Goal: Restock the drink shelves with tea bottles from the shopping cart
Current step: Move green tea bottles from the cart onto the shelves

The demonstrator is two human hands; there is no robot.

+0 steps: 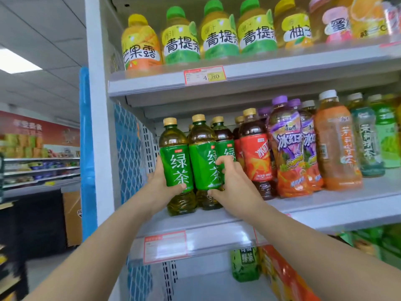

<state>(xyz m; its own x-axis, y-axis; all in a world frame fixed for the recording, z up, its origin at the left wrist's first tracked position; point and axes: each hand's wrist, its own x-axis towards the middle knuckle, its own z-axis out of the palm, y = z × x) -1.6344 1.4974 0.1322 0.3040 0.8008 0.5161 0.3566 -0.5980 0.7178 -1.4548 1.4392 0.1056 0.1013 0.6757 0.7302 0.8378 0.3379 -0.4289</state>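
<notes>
Two green tea bottles with gold caps stand upright at the left end of the middle shelf [325,205]. My left hand [159,183] grips the left green tea bottle [176,161] from its left side, thumb across the label's lower edge. My right hand [232,183] grips the second green tea bottle [202,161] from the right, fingers curled over its label. A third green tea bottle [224,137] stands just behind my right hand. Both bottles' bases touch the shelf. The shopping cart is out of view.
Red-labelled tea bottles [255,153], purple-capped bottles [286,148] and an orange bottle [336,146] crowd the shelf to the right. The upper shelf [282,70] holds yellow and green juice bottles. The white shelf upright [97,127] stands left. More bottles show on the shelf below.
</notes>
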